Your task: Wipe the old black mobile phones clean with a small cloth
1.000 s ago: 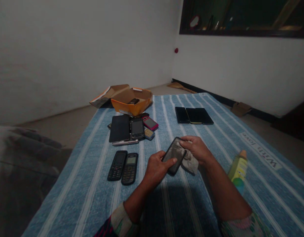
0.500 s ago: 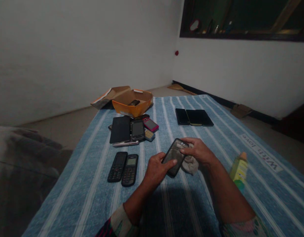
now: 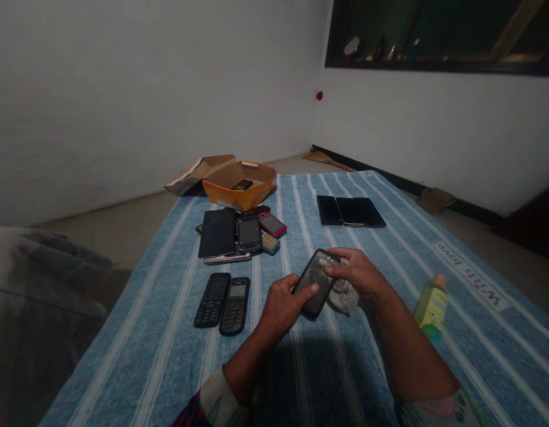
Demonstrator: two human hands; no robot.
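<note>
A dark smartphone (image 3: 317,277), its back with the camera lens facing up, is held tilted between both hands. My left hand (image 3: 281,305) grips its lower left side, thumb lying across the back. At the upper right edge, my right hand (image 3: 356,273) is closed on the phone, thumb on the back near the lens. A crumpled pale cloth (image 3: 344,296) shows beneath my right hand; whether those fingers also hold it cannot be made out. Left of my hands, a black keypad phone (image 3: 212,300) and a second keypad phone (image 3: 234,306) lie side by side.
A pile of phones (image 3: 248,233) lies beyond the keypad phones, before an open orange cardboard box (image 3: 239,193). Several dark flat devices (image 3: 351,212) rest at the back right. A yellow-green bottle (image 3: 432,308) lies right of my right arm on the blue striped cloth (image 3: 167,332).
</note>
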